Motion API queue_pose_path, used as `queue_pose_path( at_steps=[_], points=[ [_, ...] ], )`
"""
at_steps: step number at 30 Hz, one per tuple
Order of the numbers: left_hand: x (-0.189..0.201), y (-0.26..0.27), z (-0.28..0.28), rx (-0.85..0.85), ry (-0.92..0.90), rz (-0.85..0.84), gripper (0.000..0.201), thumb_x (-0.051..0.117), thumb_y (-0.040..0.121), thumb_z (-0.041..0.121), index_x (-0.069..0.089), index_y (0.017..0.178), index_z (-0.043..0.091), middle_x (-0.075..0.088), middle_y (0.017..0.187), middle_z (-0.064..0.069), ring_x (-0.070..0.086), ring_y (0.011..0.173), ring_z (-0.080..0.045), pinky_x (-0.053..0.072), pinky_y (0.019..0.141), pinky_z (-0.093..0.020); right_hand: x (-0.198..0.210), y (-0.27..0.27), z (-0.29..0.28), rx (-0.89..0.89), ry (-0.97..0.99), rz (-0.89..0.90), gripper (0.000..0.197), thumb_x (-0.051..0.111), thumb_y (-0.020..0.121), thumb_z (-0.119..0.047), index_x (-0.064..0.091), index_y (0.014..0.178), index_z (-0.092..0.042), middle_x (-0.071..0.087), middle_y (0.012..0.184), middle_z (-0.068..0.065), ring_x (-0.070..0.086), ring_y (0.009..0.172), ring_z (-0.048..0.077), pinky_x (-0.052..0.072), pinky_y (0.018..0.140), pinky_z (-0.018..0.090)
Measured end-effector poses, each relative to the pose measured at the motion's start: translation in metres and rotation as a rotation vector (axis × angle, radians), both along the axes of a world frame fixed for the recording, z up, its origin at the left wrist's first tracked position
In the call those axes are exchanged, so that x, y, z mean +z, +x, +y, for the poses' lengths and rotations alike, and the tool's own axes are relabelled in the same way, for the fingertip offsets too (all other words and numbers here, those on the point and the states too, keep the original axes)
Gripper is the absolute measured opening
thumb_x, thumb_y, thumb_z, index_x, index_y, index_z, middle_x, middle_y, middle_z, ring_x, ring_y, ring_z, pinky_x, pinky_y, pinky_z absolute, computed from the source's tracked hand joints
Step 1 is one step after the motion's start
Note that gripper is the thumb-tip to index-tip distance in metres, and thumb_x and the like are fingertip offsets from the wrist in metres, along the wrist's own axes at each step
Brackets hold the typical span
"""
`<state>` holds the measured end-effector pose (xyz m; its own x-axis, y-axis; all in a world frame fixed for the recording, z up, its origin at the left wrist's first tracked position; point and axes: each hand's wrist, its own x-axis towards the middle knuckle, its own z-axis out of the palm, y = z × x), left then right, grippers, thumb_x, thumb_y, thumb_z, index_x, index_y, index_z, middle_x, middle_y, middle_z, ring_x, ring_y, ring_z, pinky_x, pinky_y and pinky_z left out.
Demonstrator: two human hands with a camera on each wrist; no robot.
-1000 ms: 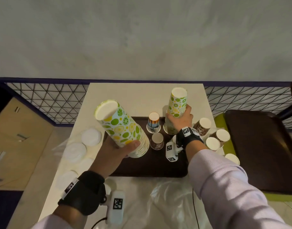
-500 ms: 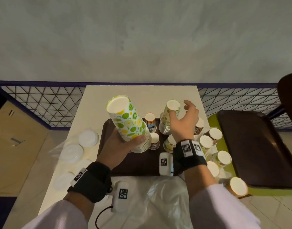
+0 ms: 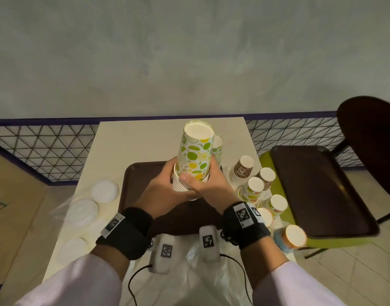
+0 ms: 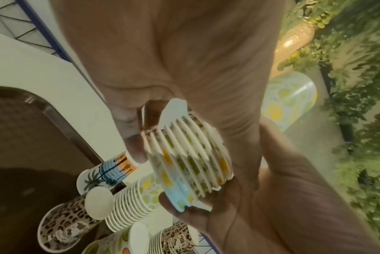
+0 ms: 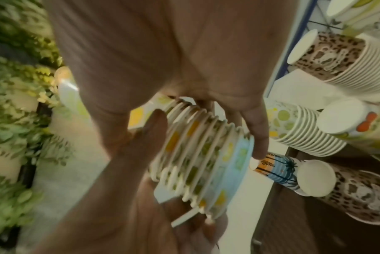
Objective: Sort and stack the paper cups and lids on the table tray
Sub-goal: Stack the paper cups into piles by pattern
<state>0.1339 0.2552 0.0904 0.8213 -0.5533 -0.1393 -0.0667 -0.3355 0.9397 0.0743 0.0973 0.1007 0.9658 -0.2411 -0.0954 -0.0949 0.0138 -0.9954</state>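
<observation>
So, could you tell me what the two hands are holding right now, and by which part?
Both the left hand and right hand grip the stack of citrus-print cups round its lower, rim end, above the brown tray.

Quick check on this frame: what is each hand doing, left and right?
Left hand: fingers curled round the lower rims of the citrus-print cup stack, holding it.
Right hand: also wrapped round the same stack near its base, a two-handed grip.
</observation>
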Motion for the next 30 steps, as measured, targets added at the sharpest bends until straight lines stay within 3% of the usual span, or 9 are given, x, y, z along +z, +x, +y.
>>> queue_pose_path(
  at_steps=[3, 5, 7, 8, 10, 13, 24, 28, 30],
  points=[
    [-0.007, 0.005, 0.003, 0.090, -0.019, 0.084, 0.101, 0.095, 0.063, 0.054, 0.040, 0.147, 0.050, 0.063, 0.128, 0.013, 0.073, 0.105, -0.014, 0.062, 0.087, -0.034, 0.011, 0.009, -0.020, -0.108, 0.018, -0.026, 0.062, 0.082, 0.083, -0.014, 0.047, 0.133, -0.026, 0.070, 0.119, -0.001, 0.070, 0.107, 0.014, 0.058, 0.093, 0.039],
    [-0.012, 0.007, 0.011, 0.162, 0.005, 0.072, 0.088, 0.087, 0.060, 0.069, 0.044, 0.136, 0.061, 0.059, 0.128, 0.016, 0.071, 0.108, -0.013, 0.060, 0.095, -0.039, 0.021, 0.021, -0.037, -0.228, -0.036, -0.058, 0.059, 0.084, 0.080, -0.028, 0.047, 0.125, -0.039, 0.069, 0.115, -0.010, 0.068, 0.103, 0.005, 0.057, 0.093, 0.036],
    [-0.019, 0.006, 0.021, 0.218, 0.011, 0.049, 0.071, 0.082, 0.059, 0.077, 0.049, 0.122, 0.068, 0.060, 0.128, 0.016, 0.071, 0.107, -0.012, 0.057, 0.099, -0.043, 0.026, 0.038, -0.054, -0.350, -0.128, -0.104, 0.064, 0.084, 0.076, -0.038, 0.044, 0.125, -0.039, 0.066, 0.114, -0.013, 0.066, 0.102, 0.000, 0.057, 0.093, 0.035],
    [-0.021, 0.004, 0.025, 0.246, 0.021, 0.038, 0.065, 0.081, 0.063, 0.076, 0.051, 0.120, 0.066, 0.060, 0.128, 0.016, 0.071, 0.107, -0.011, 0.057, 0.099, -0.043, 0.026, 0.049, -0.062, -0.397, -0.179, -0.122, 0.068, 0.084, 0.075, -0.041, 0.042, 0.129, -0.034, 0.064, 0.114, -0.013, 0.065, 0.102, 0.001, 0.057, 0.093, 0.035],
    [-0.024, -0.002, 0.032, 0.285, 0.069, 0.001, 0.051, 0.080, 0.081, 0.055, 0.054, 0.124, 0.055, 0.061, 0.128, 0.012, 0.069, 0.105, -0.011, 0.057, 0.092, -0.036, 0.022, 0.070, -0.075, -0.475, -0.274, -0.143, 0.077, 0.084, 0.071, -0.044, 0.040, 0.132, -0.028, 0.061, 0.117, -0.008, 0.064, 0.104, 0.005, 0.057, 0.092, 0.037],
    [-0.029, -0.013, 0.038, 0.321, 0.112, -0.040, 0.041, 0.075, 0.092, 0.033, 0.057, 0.129, 0.040, 0.058, 0.127, 0.008, 0.066, 0.104, -0.011, 0.049, 0.079, -0.022, 0.005, 0.097, -0.086, -0.525, -0.363, -0.098, 0.084, 0.081, 0.065, -0.053, 0.038, 0.133, -0.030, 0.058, 0.119, -0.002, 0.061, 0.109, 0.017, 0.056, 0.093, 0.044],
    [-0.046, -0.025, 0.039, 0.284, 0.173, -0.068, 0.040, 0.079, 0.090, 0.030, 0.060, 0.124, 0.039, 0.055, 0.118, 0.012, 0.065, 0.099, -0.011, 0.049, 0.081, -0.019, -0.084, 0.108, -0.085, -0.333, -0.464, 0.296, 0.094, 0.084, 0.062, -0.053, 0.035, 0.137, -0.024, 0.058, 0.125, 0.006, 0.061, 0.112, 0.027, 0.055, 0.093, 0.044],
    [-0.055, -0.025, 0.034, 0.185, 0.180, -0.036, 0.046, 0.081, 0.087, 0.032, 0.059, 0.127, 0.039, 0.060, 0.116, 0.013, 0.065, 0.101, -0.010, 0.048, 0.079, -0.018, -0.068, 0.094, -0.082, -0.351, -0.437, 0.330, 0.107, 0.086, 0.068, -0.047, 0.024, 0.152, -0.021, 0.052, 0.140, 0.013, 0.055, 0.126, 0.032, 0.049, 0.103, 0.044],
    [-0.058, -0.028, 0.027, 0.123, 0.173, -0.016, 0.046, 0.081, 0.087, 0.033, 0.059, 0.127, 0.039, 0.064, 0.113, 0.012, 0.066, 0.102, -0.009, 0.050, 0.081, -0.019, -0.044, 0.079, -0.081, -0.417, -0.430, 0.270, 0.102, 0.083, 0.076, -0.040, 0.022, 0.155, -0.018, 0.045, 0.148, 0.014, 0.048, 0.133, 0.031, 0.042, 0.107, 0.040]
  ],
)
